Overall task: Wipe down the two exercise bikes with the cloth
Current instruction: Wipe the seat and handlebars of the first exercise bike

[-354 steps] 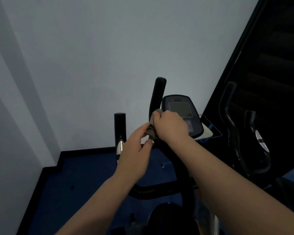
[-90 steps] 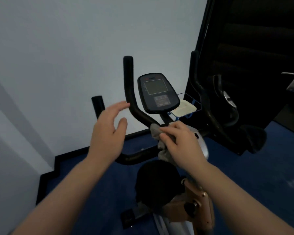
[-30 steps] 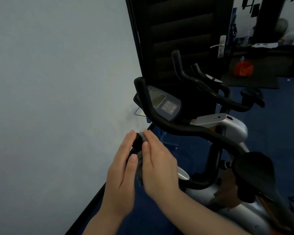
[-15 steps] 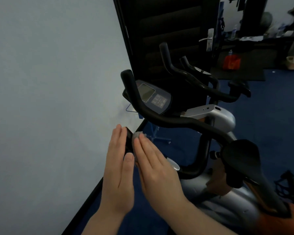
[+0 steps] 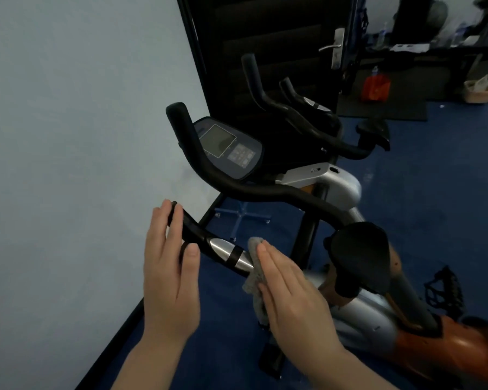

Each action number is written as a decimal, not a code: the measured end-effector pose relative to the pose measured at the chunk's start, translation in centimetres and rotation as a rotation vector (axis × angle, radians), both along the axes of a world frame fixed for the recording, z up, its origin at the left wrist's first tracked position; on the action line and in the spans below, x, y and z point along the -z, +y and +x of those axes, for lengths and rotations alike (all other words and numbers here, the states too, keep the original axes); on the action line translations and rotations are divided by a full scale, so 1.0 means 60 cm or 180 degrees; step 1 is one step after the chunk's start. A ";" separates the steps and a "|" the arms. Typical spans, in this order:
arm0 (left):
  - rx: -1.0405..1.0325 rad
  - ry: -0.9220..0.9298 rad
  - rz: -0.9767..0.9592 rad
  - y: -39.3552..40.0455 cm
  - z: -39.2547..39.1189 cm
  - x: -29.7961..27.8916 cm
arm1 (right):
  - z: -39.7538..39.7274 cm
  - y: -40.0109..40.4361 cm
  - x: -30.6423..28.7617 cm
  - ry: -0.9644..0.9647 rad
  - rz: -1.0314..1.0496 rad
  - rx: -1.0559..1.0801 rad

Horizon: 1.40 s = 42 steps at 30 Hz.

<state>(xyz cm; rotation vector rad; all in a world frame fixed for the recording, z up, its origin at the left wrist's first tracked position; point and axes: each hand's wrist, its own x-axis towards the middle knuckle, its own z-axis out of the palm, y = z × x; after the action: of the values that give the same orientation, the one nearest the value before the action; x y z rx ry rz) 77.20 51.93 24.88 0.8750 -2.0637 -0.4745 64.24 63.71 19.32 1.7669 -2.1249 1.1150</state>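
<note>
**Wiping the near handlebar grip**

Blue floor and a pale wall (image 5: pixel 68 136) frame the nearer exercise bike (image 5: pixel 335 187), which stands just beside that wall, so I have little room on its far side.

I see my right hand (image 5: pixel 290 299) with fingers straight and pressed together, flattening the grey cloth (image 5: pixel 254 274) against the lower handlebar (image 5: pixel 197 235) just below its silver pulse sensor (image 5: pixel 223 247). My left hand (image 5: pixel 169 271) lies flat on the other side of the bar, fingers extended, thumb by the grip; it holds nothing. To do this stroke well, I would wrap the cloth round the bar rather than only press one face, brace with the left hand, and draw along the full length from the tip down past the sensor.

The upper handlebar (image 5: pixel 237 187) crosses close above my hands, and the black saddle (image 5: pixel 358 254) sits just to the right, so both crowd any wide sweep. The console (image 5: pixel 228 147) lies behind the upper bar. The second bike (image 5: pixel 307 116) stands beyond, against a dark door (image 5: pixel 265 38). I judge it is yet to be wiped. A pedal (image 5: pixel 445 288) projects low on the right.
</note>
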 end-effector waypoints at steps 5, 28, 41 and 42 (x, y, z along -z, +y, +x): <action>0.0017 -0.0443 -0.0224 0.017 -0.002 0.011 | -0.006 0.008 -0.004 -0.0121 0.0060 0.0087; 0.1564 -0.0895 -0.0600 -0.016 -0.015 0.023 | 0.099 -0.061 -0.024 -0.4000 -0.1481 0.2401; 0.1365 -0.0783 -0.0480 -0.005 -0.023 0.024 | -0.008 -0.103 -0.049 -0.3750 -0.0893 0.2557; 0.1357 -0.0781 -0.0464 -0.003 -0.023 0.023 | -0.014 -0.105 -0.049 -0.3699 -0.0844 0.2539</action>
<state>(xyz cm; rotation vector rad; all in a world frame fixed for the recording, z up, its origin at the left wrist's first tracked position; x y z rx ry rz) 75.83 51.76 23.47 0.4192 -2.4894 -0.4494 63.43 57.43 22.28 -0.0768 -2.5340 2.2068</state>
